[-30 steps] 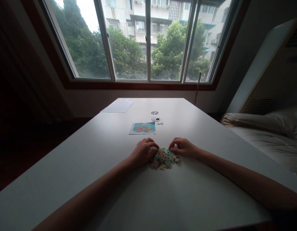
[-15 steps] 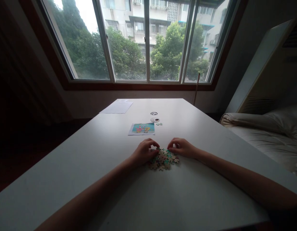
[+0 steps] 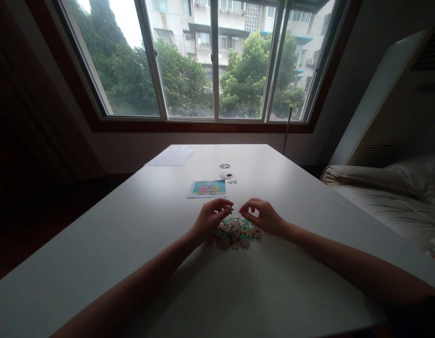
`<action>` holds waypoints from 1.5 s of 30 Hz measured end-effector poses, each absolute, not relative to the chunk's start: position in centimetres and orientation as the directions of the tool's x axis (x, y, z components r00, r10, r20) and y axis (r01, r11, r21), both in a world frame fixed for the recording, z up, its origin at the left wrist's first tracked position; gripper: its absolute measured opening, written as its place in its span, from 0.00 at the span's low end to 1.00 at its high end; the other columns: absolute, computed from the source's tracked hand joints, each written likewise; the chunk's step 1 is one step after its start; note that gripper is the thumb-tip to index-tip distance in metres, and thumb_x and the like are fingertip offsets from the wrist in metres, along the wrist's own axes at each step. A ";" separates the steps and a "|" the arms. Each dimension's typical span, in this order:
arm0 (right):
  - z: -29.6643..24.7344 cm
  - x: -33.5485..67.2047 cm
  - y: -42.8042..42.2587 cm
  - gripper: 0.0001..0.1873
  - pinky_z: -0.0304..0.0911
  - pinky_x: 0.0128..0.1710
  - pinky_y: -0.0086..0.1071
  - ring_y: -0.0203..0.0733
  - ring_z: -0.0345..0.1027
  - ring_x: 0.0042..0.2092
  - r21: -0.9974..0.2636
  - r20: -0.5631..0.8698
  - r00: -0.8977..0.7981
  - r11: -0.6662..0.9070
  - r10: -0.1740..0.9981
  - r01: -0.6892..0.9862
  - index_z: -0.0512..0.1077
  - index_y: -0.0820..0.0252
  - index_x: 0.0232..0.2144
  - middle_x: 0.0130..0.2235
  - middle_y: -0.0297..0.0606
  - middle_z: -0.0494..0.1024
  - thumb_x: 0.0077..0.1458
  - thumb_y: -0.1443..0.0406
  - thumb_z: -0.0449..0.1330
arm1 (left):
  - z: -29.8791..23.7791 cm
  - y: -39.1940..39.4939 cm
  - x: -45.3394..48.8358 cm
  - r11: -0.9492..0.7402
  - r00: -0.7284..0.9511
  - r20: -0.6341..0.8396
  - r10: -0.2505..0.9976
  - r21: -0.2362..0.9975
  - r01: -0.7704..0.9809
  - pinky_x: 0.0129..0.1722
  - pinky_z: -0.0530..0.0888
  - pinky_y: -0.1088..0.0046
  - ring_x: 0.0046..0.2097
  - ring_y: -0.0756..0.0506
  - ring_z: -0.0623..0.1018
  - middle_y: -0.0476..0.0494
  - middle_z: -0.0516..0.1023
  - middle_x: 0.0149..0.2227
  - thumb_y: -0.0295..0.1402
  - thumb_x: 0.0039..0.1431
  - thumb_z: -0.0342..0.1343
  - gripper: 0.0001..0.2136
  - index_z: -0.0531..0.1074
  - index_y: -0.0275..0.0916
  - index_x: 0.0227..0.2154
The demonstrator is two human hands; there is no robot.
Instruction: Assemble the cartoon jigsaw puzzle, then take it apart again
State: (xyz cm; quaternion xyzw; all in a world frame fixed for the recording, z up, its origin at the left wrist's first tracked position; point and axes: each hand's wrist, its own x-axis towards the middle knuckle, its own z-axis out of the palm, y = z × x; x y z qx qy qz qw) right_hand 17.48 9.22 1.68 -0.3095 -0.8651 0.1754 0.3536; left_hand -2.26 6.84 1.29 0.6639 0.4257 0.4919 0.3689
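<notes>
A heap of small jigsaw pieces (image 3: 237, 232), tan and teal, lies on the white table (image 3: 133, 225) in front of me. My left hand (image 3: 210, 217) hovers just above the heap's left side, fingers pinched on one puzzle piece (image 3: 230, 208). My right hand (image 3: 263, 217) is raised over the heap's right side, fingers curled toward the left hand; whether it holds a piece I cannot make out. A printed cartoon picture (image 3: 207, 188) lies flat beyond the heap.
Behind the picture lie two small round objects (image 3: 226, 175) and a few joined puzzle pieces (image 3: 232, 181). A sheet of paper (image 3: 171, 157) rests at the far left corner. A bed with a pillow (image 3: 389, 180) stands to the right. Large windows fill the far wall.
Both hands have lifted off the heap and come closer together. The left hand has picked a piece up from the pile.
</notes>
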 end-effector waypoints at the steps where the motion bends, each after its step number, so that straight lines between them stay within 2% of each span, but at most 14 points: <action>1: 1.8 17.3 9.0 0.05 0.60 0.31 0.30 0.35 0.63 0.30 -0.514 0.517 -0.551 0.752 0.655 0.413 0.73 0.59 0.29 0.28 0.36 0.73 0.52 0.65 0.57 | 1.4 6.8 -2.2 -0.351 0.142 0.329 0.934 0.920 0.176 0.30 0.67 0.74 0.29 0.49 0.72 0.46 0.74 0.27 0.35 0.48 0.58 0.10 0.72 0.35 0.32; 10: 1.4 16.6 8.5 0.07 0.56 0.34 0.32 0.36 0.64 0.30 -0.383 0.619 -0.510 0.797 0.597 0.468 0.71 0.57 0.28 0.26 0.34 0.72 0.50 0.59 0.60 | 1.8 6.1 -1.6 -0.256 0.103 0.252 0.962 0.967 0.024 0.29 0.69 0.73 0.28 0.49 0.73 0.49 0.74 0.24 0.38 0.43 0.63 0.12 0.68 0.35 0.24; 19: 1.6 16.9 8.8 0.07 0.55 0.35 0.32 0.36 0.65 0.31 -0.360 0.648 -0.482 0.794 0.590 0.489 0.72 0.57 0.30 0.28 0.35 0.73 0.51 0.60 0.59 | 2.1 5.8 -1.4 -0.217 0.086 0.216 0.973 0.976 0.006 0.25 0.67 0.75 0.26 0.50 0.72 0.49 0.73 0.22 0.40 0.41 0.64 0.14 0.69 0.35 0.22; 26: 1.7 16.9 8.7 0.05 0.54 0.35 0.32 0.36 0.66 0.31 -0.308 0.672 -0.506 0.825 0.541 0.474 0.71 0.57 0.29 0.28 0.35 0.74 0.52 0.62 0.58 | 2.2 5.6 -1.4 -0.206 0.107 0.205 0.973 0.979 -0.006 0.24 0.66 0.77 0.25 0.52 0.70 0.51 0.72 0.22 0.40 0.41 0.64 0.14 0.68 0.35 0.22; 32: 1.7 17.2 8.8 0.06 0.54 0.36 0.33 0.36 0.66 0.32 -0.241 0.686 -0.545 0.857 0.482 0.455 0.71 0.57 0.30 0.29 0.35 0.75 0.54 0.62 0.56 | 2.0 5.7 -1.5 -0.237 0.123 0.234 0.964 0.971 0.013 0.26 0.67 0.77 0.27 0.52 0.70 0.50 0.72 0.25 0.39 0.43 0.63 0.14 0.68 0.36 0.26; 35: 1.6 18.0 9.6 0.07 0.54 0.36 0.33 0.36 0.66 0.31 -0.240 0.697 -0.522 0.845 0.492 0.477 0.72 0.56 0.30 0.29 0.35 0.75 0.54 0.62 0.55 | 1.7 6.1 -2.1 -0.255 0.100 0.248 0.964 0.965 0.059 0.26 0.67 0.76 0.26 0.51 0.71 0.49 0.72 0.24 0.39 0.44 0.62 0.13 0.68 0.36 0.26; 40: 0.9 20.6 12.1 0.07 0.56 0.36 0.34 0.35 0.63 0.27 -0.263 0.750 -0.383 0.774 0.540 0.576 0.72 0.56 0.29 0.27 0.35 0.74 0.54 0.62 0.55 | 0.9 7.0 -3.6 -0.276 0.049 0.272 0.961 0.954 0.119 0.26 0.66 0.76 0.26 0.50 0.71 0.49 0.72 0.23 0.38 0.43 0.61 0.11 0.68 0.36 0.24; 45: 0.0 21.6 13.4 0.07 0.58 0.35 0.33 0.35 0.62 0.27 -0.352 0.746 -0.273 0.707 0.608 0.613 0.72 0.57 0.29 0.27 0.34 0.73 0.54 0.62 0.55 | 0.3 7.5 -4.2 -0.273 0.002 0.275 0.961 0.951 0.143 0.25 0.65 0.76 0.24 0.51 0.71 0.51 0.71 0.20 0.37 0.44 0.59 0.10 0.68 0.36 0.24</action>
